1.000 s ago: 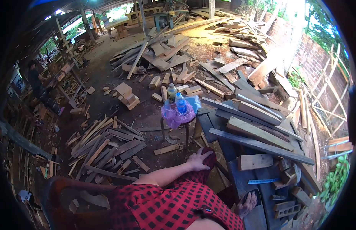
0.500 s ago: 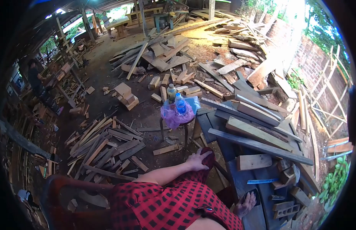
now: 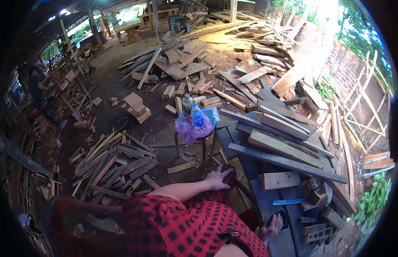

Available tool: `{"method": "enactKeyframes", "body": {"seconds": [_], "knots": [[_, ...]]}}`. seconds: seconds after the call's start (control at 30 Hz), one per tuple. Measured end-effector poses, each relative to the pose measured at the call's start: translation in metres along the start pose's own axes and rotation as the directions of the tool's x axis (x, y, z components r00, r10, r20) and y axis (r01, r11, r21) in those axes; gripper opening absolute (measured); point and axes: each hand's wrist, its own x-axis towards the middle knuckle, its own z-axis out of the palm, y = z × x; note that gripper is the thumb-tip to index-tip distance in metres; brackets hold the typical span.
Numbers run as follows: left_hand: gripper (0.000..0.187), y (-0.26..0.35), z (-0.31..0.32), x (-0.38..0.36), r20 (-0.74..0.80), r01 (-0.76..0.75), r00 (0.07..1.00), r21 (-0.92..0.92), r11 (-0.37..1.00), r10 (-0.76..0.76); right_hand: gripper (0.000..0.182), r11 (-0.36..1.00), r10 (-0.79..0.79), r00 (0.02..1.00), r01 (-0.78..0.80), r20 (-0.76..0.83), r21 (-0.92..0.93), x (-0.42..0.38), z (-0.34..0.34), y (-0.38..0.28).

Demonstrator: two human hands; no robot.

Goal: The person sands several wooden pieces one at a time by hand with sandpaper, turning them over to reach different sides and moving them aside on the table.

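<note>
My left hand [image 3: 219,178] rests on my knee with its fingers spread, holding nothing. At the edge of the dark workbench [image 3: 267,201], my right hand [image 3: 271,228] lies with fingers stretched out and nothing gripped. Beyond it on the bench are a blue ruler [image 3: 289,201], a squared wood block [image 3: 280,180] and a slotted wooden piece [image 3: 317,234]. Long planks, among them a dark one [image 3: 289,163] and a pale thick beam [image 3: 284,149], lie across the bench's far part.
A stool with a purple plastic bag [image 3: 188,130] bears a blue-labelled bottle [image 3: 196,116] and a second bottle [image 3: 187,103]. Scrap wood [image 3: 117,165] is heaped on the floor at left. Another person [image 3: 40,92] stands at the far left near a wood stack.
The whole view has shifted slightly, so the scene sits a little further left. Both hands stay in the same places, on the knee and on the bench.
</note>
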Motion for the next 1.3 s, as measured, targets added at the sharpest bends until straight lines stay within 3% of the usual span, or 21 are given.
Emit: {"method": "enactKeyframes", "body": {"seconds": [0.6, 0.7, 0.77, 1.3], "knots": [[0.096, 0.001, -0.002, 0.000, -0.003, -0.007, 1.000, -0.008, 1.000, 0.007, 0.035, 0.999, -0.009, 1.000, 0.009, -0.012, 0.049, 0.001, -0.001, 0.000], [0.096, 0.002, 0.001, 0.000, -0.041, -0.015, 0.999, 0.009, 1.000, 0.015, 0.038, 0.992, 0.029, 0.999, -0.026, -0.022, 0.122, 0.003, -0.005, -0.002], [0.097, 0.001, -0.001, 0.002, -0.049, -0.018, 0.999, 0.002, 1.000, 0.018, 0.043, 0.950, 0.151, 0.986, -0.125, -0.068, 0.287, 0.006, -0.008, -0.009], [0.098, 0.004, -0.004, 0.003, -0.013, 0.015, 1.000, 0.031, 0.999, -0.015, 0.040, 0.993, 0.057, 0.997, -0.052, -0.050, 0.102, 0.002, -0.001, -0.003]]}}
